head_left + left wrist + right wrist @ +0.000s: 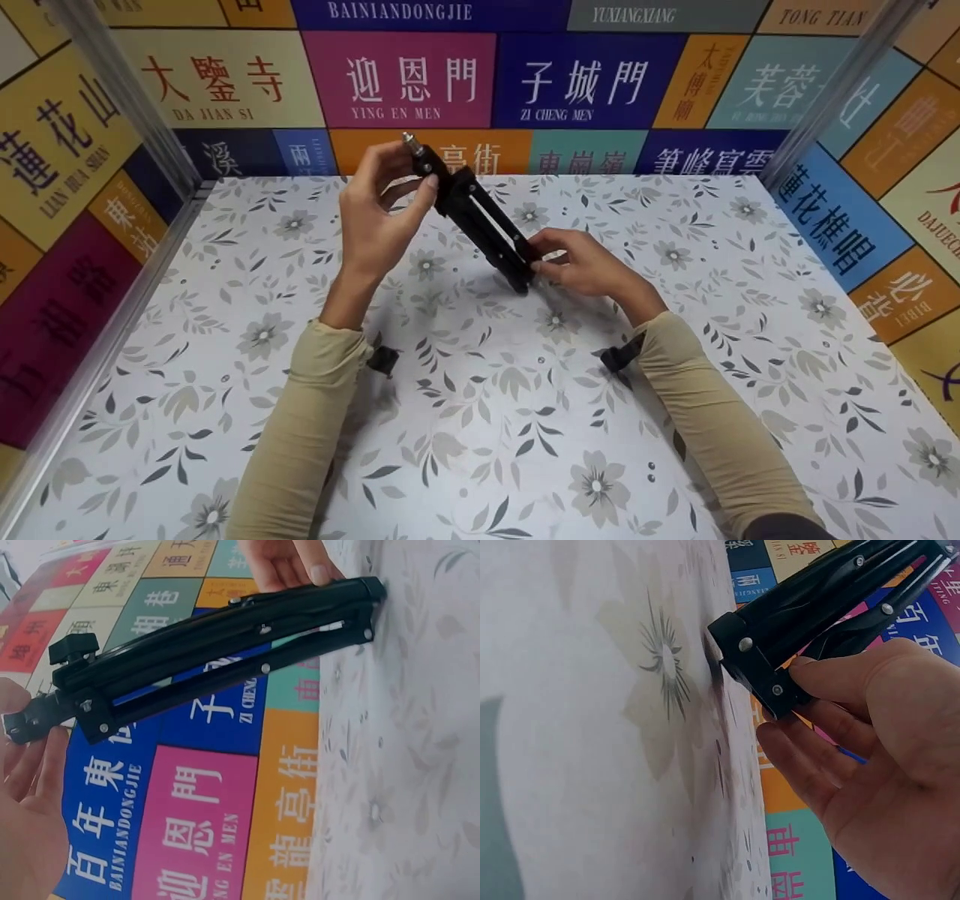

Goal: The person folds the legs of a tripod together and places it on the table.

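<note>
A black folding tripod stand (480,225), its legs folded together, is held tilted over the table. My left hand (382,214) pinches its upper end, just below the silver screw tip (409,139). At the lower end, my right hand (581,262) pinches a leg between thumb and fingers. In the left wrist view the folded legs (225,637) and a black knob (73,649) show plainly. The right wrist view shows the thumb of the right hand (900,735) against a leg near the riveted foot end (761,664). The lower end is close to the tabletop; contact cannot be told.
The tabletop (480,420) has a white floral cover. Printed panels (409,79) with large characters stand behind it and at both sides. Clear edge strips (120,90) run along the corners. A dark strapped device (384,360) sits at each wrist.
</note>
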Motion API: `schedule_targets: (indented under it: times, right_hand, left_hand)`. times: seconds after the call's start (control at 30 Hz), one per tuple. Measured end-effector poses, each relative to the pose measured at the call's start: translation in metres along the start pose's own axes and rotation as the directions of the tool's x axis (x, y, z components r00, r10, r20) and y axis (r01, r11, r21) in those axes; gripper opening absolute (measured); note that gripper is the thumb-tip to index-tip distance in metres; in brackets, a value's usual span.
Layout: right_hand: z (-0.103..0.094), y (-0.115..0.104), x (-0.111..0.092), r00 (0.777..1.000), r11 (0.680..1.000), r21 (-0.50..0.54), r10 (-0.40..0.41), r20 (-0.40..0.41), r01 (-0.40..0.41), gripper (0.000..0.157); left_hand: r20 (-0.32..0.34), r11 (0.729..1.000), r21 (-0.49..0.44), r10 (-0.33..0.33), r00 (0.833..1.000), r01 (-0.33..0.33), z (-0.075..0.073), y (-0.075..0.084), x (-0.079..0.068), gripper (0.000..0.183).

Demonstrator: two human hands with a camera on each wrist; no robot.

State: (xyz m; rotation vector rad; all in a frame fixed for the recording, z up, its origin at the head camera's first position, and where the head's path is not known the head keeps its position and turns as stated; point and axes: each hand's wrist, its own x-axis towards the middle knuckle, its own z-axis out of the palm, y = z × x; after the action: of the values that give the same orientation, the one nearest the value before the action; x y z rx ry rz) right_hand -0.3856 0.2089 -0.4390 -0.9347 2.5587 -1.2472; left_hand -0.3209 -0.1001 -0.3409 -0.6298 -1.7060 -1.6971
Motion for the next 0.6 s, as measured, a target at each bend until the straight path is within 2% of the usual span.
schedule_targets:
  times: [0.1,0.37,0.6]
  right_hand:
    - [-0.003,0.000,-0.001,1.000,1.000,0.015,0.012,-0.001,-0.012,0.030]
    - [-0.014,-0.005,-0.006,0.997,0.997,0.030,0.069,-0.017,-0.069,0.033]
    - [-0.023,0.006,-0.007,0.998,0.998,-0.025,0.054,-0.025,-0.055,0.030]
  left_hand:
    - [0.003,1.000,0.001,-0.019,1.000,0.019,-0.007,-0.005,-0.002,0.039]
    - [0.061,0.997,-0.038,-0.060,0.996,0.062,-0.025,-0.019,-0.004,0.040]
    - [0.126,0.989,0.027,-0.148,0.981,0.146,-0.043,-0.036,-0.009,0.044]
